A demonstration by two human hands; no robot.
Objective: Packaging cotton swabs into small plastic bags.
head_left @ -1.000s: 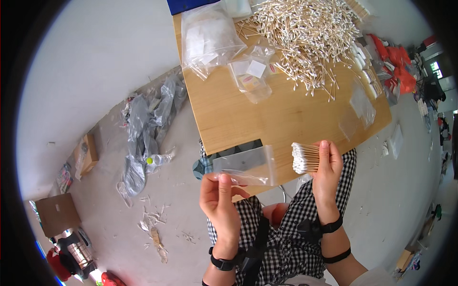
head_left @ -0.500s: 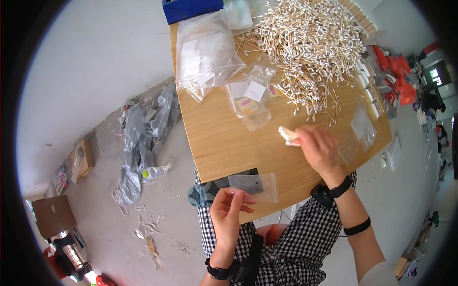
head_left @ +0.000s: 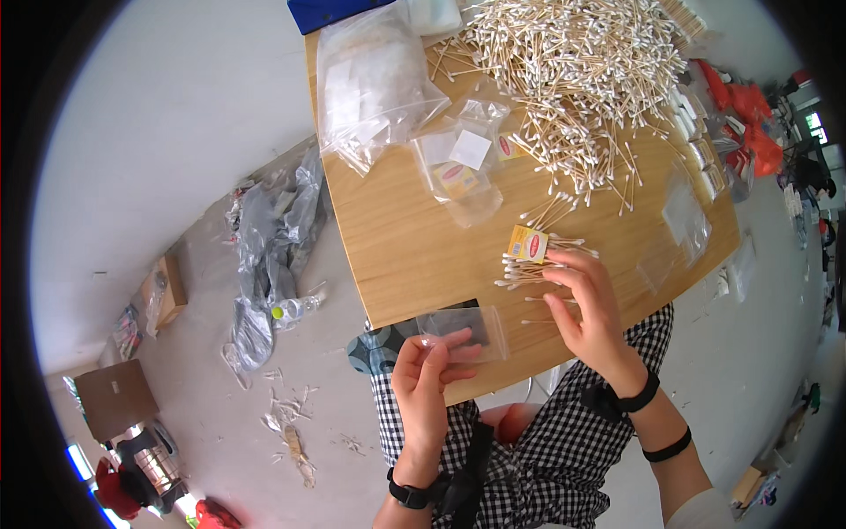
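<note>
Between the thumb and fingers of my left hand (head_left: 421,383) is a small clear zip bag (head_left: 489,333), held at the table's near edge. My right hand (head_left: 592,322) is open, its fingers spread just above a loose fan of cotton swabs (head_left: 522,273) on the table. A small yellow card (head_left: 529,244) with a red oval lies on top of these swabs. A few other swabs are close to the thumb. Farther off rises a large heap of cotton swabs (head_left: 582,79).
A big clear bag (head_left: 374,84) of white packets fills the far left, near a blue box (head_left: 330,12). Clear bags with cards (head_left: 458,172) lie mid-table. Filled packs (head_left: 701,154) line the right edge, beside a flat clear bag (head_left: 686,216). Grey plastic (head_left: 260,256) litters the floor.
The bundle of cotton swabs has left my right hand and lies spread on the table, with the yellow card now visible on it. My right fingers have opened. My left hand keeps the zip bag.
</note>
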